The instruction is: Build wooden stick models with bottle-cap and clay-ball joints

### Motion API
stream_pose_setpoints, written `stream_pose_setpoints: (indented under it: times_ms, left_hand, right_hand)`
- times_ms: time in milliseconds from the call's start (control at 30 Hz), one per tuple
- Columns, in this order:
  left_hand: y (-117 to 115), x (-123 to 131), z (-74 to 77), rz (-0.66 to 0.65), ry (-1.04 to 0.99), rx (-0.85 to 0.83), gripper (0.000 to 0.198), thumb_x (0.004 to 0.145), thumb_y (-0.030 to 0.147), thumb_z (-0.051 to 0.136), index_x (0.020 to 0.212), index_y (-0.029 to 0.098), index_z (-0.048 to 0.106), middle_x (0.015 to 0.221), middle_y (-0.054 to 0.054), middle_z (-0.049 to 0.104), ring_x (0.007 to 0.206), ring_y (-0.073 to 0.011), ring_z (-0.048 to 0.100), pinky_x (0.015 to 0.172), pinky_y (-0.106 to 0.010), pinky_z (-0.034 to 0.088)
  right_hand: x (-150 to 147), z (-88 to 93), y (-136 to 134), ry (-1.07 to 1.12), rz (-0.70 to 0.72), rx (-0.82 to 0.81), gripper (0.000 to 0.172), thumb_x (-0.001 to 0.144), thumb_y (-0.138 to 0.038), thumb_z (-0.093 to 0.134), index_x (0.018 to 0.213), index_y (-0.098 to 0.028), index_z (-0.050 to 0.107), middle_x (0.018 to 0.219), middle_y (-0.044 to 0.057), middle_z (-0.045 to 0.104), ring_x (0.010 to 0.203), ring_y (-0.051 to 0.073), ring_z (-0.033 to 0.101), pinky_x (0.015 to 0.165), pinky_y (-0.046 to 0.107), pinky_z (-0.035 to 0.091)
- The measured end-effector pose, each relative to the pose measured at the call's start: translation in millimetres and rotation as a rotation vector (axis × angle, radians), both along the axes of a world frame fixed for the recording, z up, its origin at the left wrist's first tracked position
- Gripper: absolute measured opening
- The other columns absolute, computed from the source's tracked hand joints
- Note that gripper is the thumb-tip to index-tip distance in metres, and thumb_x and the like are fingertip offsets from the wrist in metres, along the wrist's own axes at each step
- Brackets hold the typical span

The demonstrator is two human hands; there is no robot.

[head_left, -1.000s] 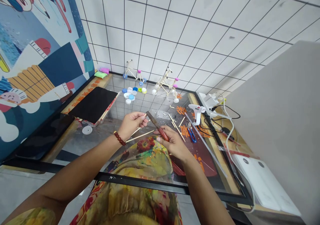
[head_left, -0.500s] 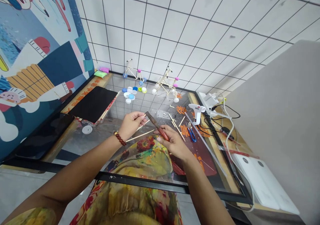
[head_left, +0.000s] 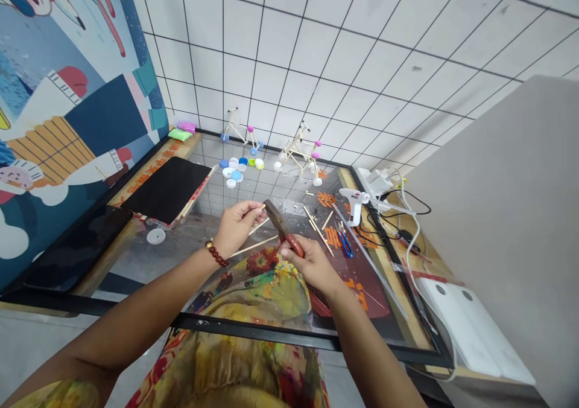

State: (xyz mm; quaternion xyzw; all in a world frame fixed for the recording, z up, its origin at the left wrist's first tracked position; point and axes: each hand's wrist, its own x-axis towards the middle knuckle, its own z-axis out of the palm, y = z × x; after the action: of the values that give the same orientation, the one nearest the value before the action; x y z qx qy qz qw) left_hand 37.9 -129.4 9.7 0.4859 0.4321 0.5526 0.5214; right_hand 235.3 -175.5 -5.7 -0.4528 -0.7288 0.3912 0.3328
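Observation:
My left hand (head_left: 236, 227), with a beaded bracelet on its wrist, pinches a thin wooden stick (head_left: 263, 207) whose end just shows past the fingertips. In my right hand (head_left: 313, 262) is a knife (head_left: 277, 219) with a red-brown handle and a dark, worn blade. The blade's tip is right by the end of the stick; whether it touches is too small to tell. Under the hands, a loose wooden stick (head_left: 253, 247) lies on the glass tabletop (head_left: 181, 239). More sticks (head_left: 320, 233) lie to the right among pale shavings.
Blue-handled pliers (head_left: 345, 242) and a white glue gun (head_left: 355, 203) with cables lie at the right. Bottle caps (head_left: 236, 175) and two stick-built models (head_left: 296, 153) stand near the tiled wall. A black board (head_left: 169, 188) and a white disc (head_left: 156, 236) are at the left.
The knife has turned in my right hand, so more of the blade's flat side faces me. My left hand keeps its pinch on the stick. The view has shifted slightly.

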Motion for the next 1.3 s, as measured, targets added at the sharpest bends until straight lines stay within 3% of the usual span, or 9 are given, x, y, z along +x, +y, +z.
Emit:
stream_pose_setpoints:
  times_ms: [233,633,967,1067,1167,1300]
  left_hand:
    - [2.3,-1.9,-2.2,-0.007,-0.011,-0.01,0.017,0.076,0.03,0.065,0.082,0.014,0.069,0.072,-0.003,0.071,0.064,-0.0125,0.064,0.064,-0.025,0.051]
    - [-0.7,-2.0,4.5,0.074,0.096,-0.064,0.012,0.076,0.022,0.063,0.079,0.015,0.072,0.071,-0.003,0.071,0.061,-0.0121,0.063,0.062,-0.025,0.05]
    - [-0.3,-3.5,4.0,0.075,0.18,-0.037,0.014,0.078,0.023,0.06,0.081,0.016,0.071,0.072,-0.003,0.071,0.061,-0.0132,0.062,0.062,-0.025,0.049]
    - [-0.5,-6.0,2.8,0.076,0.245,0.003,0.014,0.079,0.022,0.059,0.082,0.016,0.071,0.072,-0.003,0.071,0.062,-0.0134,0.062,0.063,-0.025,0.048]
    - [0.2,-8.1,1.1,0.067,0.316,0.053,0.012,0.079,0.02,0.058,0.079,0.018,0.07,0.07,-0.002,0.069,0.058,-0.0119,0.059,0.06,-0.023,0.045]
    - [3.7,-6.2,-1.1,0.019,0.124,-0.091,0.011,0.08,0.026,0.061,0.074,0.017,0.063,0.061,0.002,0.059,0.046,-0.0069,0.044,0.048,-0.02,0.034]
  right_hand:
    - [0.4,-0.6,0.1,0.11,0.029,-0.025,0.026,0.087,-0.044,0.061,0.096,-0.021,0.068,0.099,0.005,0.058,0.096,0.02,0.058,0.088,0.034,0.046]
    - [3.5,-0.1,0.3,-0.005,0.028,0.046,0.025,0.088,-0.042,0.059,0.099,-0.021,0.069,0.11,0.008,0.056,0.108,0.022,0.055,0.099,0.038,0.042]
    - [7.7,5.7,-1.5,0.097,0.08,-0.155,0.037,0.085,-0.052,0.06,0.105,-0.023,0.07,0.141,0.009,0.05,0.129,0.027,0.048,0.108,0.042,0.038]
    - [6.2,5.5,-2.2,0.043,0.071,-0.1,0.036,0.086,-0.049,0.06,0.109,-0.023,0.069,0.145,0.01,0.047,0.136,0.028,0.042,0.11,0.044,0.036]
    - [3.2,3.9,-2.2,-0.069,0.022,0.027,0.03,0.088,-0.04,0.06,0.111,-0.022,0.068,0.134,0.011,0.054,0.127,0.025,0.05,0.106,0.042,0.04]
    - [4.0,-1.2,0.7,-0.27,-0.185,0.194,0.023,0.086,-0.03,0.06,0.105,-0.019,0.065,0.12,0.012,0.058,0.112,0.024,0.057,0.099,0.041,0.045]
